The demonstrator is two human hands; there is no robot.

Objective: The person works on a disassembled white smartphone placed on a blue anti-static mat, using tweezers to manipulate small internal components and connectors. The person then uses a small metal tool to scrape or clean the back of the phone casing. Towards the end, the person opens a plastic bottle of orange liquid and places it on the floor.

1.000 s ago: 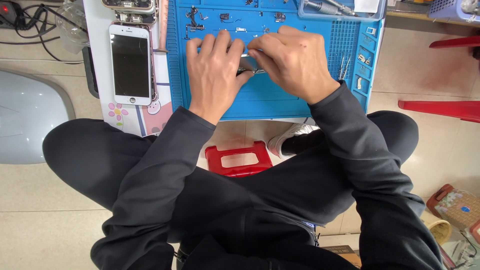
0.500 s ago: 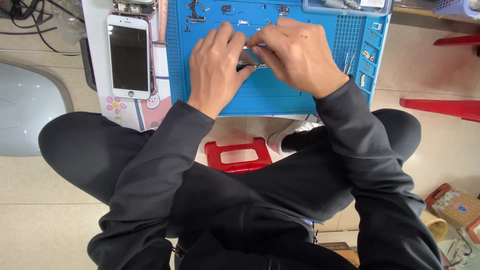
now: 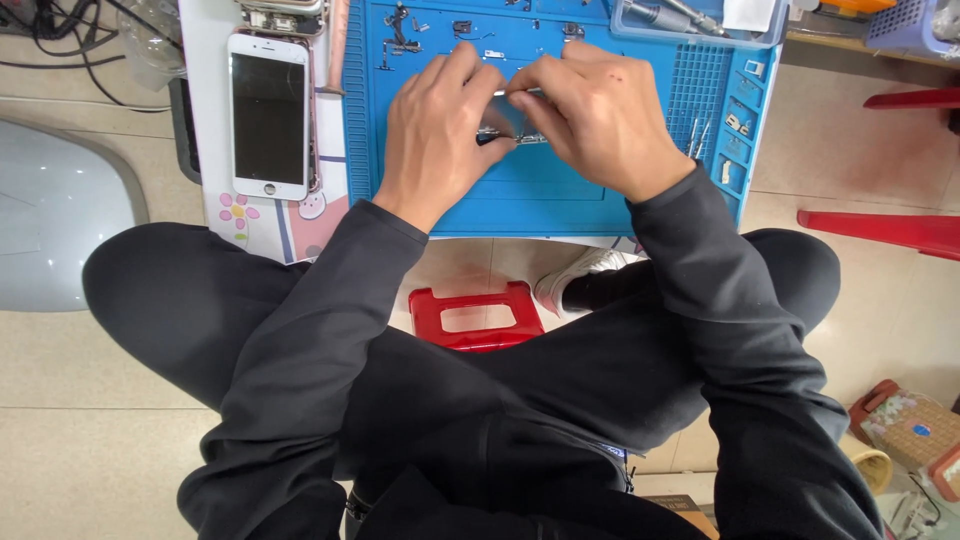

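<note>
Much of what you are working on is hidden: your left hand (image 3: 440,135) and right hand (image 3: 597,120) meet over a small metal part (image 3: 508,115), and only a grey, shiny sliver of it shows between your fingers, too little to tell what kind of component it is. It sits just above the middle of the blue repair mat (image 3: 560,195). Your left fingers curl around its near side, and your right thumb and fingers pinch its upper edge, with a thin bright strip that could be a tool or a piece of the part showing at the fingertips. The tiny loose parts (image 3: 400,25) at the mat's far edge are too small to name, and the clear tray of tools (image 3: 690,18) is cut off by the top of the view. The white smartphone (image 3: 268,112) lies face up just left of the mat, with an opened phone body (image 3: 282,12) beyond it mostly out of frame. A red plastic stool (image 3: 476,315) shows between your knees. Compared with half a second ago, your hands sit in much the same place, and your grip looks unchanged.
</note>
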